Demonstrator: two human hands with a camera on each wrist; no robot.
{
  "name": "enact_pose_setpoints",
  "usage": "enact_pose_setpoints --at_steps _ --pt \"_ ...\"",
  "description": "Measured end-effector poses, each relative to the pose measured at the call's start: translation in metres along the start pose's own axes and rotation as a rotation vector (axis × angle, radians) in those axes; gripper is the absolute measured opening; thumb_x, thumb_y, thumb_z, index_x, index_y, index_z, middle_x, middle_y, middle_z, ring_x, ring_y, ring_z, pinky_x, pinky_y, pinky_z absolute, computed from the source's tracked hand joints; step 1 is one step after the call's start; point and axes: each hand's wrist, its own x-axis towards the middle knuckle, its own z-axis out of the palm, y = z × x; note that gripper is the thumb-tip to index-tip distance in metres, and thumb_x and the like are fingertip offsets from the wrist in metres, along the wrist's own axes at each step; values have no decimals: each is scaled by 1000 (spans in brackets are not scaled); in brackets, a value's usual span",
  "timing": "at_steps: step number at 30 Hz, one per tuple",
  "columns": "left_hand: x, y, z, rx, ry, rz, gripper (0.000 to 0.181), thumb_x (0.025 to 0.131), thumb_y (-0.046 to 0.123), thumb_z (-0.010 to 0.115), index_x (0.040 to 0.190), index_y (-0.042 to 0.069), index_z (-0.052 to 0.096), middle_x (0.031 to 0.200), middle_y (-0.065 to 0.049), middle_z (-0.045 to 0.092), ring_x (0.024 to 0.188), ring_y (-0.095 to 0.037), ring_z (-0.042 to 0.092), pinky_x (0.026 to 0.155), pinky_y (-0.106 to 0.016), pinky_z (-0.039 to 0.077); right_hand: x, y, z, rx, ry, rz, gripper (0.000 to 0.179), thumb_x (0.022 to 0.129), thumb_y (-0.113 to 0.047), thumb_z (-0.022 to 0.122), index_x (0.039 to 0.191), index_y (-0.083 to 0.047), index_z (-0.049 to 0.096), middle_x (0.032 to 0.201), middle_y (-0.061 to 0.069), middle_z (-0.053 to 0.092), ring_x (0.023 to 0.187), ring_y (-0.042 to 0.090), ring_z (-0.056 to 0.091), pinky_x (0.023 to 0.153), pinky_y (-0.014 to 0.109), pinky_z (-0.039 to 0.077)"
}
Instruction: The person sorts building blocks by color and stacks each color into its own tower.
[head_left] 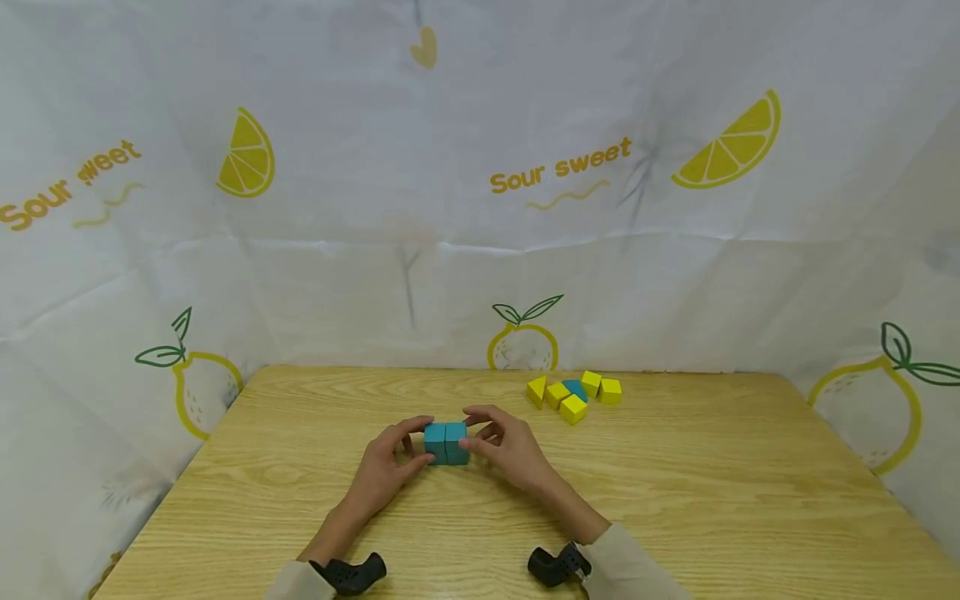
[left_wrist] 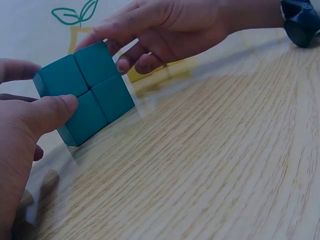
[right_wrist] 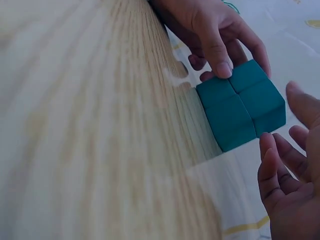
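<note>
Several blue-green cubes (head_left: 446,443) stand together as a two-by-two block on the wooden table; seams cross its face in both wrist views. From the left, my left hand (head_left: 381,469) grips the block, its thumb (left_wrist: 60,110) pressed on the near face and its fingers behind the far side. At the other side is my right hand (head_left: 510,446), with thumb and index finger spread around the block's right edge. A fingertip is at the lower corner in the right wrist view, while another finger (right_wrist: 301,102) stands apart from the block.
Behind and to the right lie several yellow blocks: a triangle (head_left: 536,391) and cubes (head_left: 573,408), with a blue piece (head_left: 575,389) among them. A white cloth (head_left: 360,167) printed with lemons hangs along the back of the wooden table (head_left: 712,483).
</note>
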Motion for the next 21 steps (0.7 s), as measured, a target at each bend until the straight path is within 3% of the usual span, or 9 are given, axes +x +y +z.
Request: enact_pose_setpoints --at_steps 4,8,12,16,21 --pt "0 0 0 -14 -5 -6 57 78 8 79 131 12 57 105 4 61 76 -16 52 64 -29 42 0 2 -7 7 31 36 34 95 -14 61 128 -4 57 116 17 61 93 30 61 77 32 49" --pt "1 1 -1 -25 -11 -14 57 80 8 78 132 10 56 108 1 62 74 -15 53 63 -28 43 5 22 -15 2 94 46 31 98 -19 58 126 -7 59 116 12 61 92 29 62 78 32 49" --pt "1 0 -1 -35 -14 -20 57 80 9 78 133 6 55 108 0 62 72 -14 53 61 -27 42 10 43 -24 -81 172 24 31 97 -27 58 125 -13 61 119 6 61 89 21 61 77 32 48" --pt "0 -2 0 -37 -14 -22 56 81 9 77 132 5 55 106 1 63 73 -14 53 60 -26 41 9 50 -37 -163 235 7 31 96 -31 59 125 -18 61 121 5 61 87 17 59 74 30 48" --pt "0 -2 0 -35 -16 -25 57 81 8 77 133 8 55 105 2 63 73 -15 53 61 -27 41 7 56 -59 -225 333 -29 30 96 -23 61 124 -11 61 119 8 61 86 21 58 71 30 49"
